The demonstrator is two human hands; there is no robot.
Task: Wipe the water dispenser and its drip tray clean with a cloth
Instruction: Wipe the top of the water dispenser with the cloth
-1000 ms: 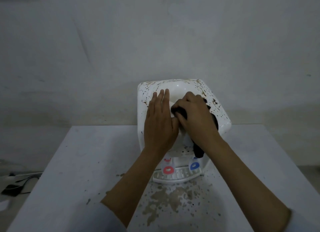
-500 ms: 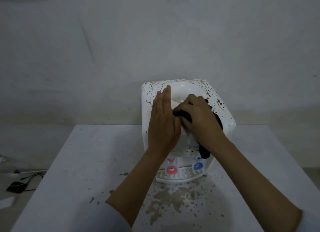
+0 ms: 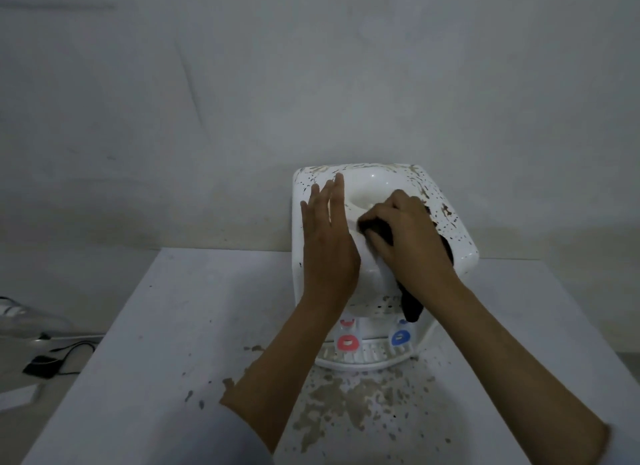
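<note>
Grey wall (image 3: 207,100), stained white table (image 3: 173,326), spattered water dispenser (image 3: 450,229)

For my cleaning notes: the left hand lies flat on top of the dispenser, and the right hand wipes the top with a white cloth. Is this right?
Not quite: the cloth is dark, not white, as the head view shows. The rest holds: the left hand lies flat on the dispenser, and the right hand wipes the top with it.

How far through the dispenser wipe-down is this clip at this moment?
Early to midway. Done: the middle of the water dispenser top around the well looks white. In hand: the right hand grips a dark cloth on the top while the left hand lies flat, steadying it. Left: brown specks along the back and right edges, the drip tray, and the spattered table.
</note>
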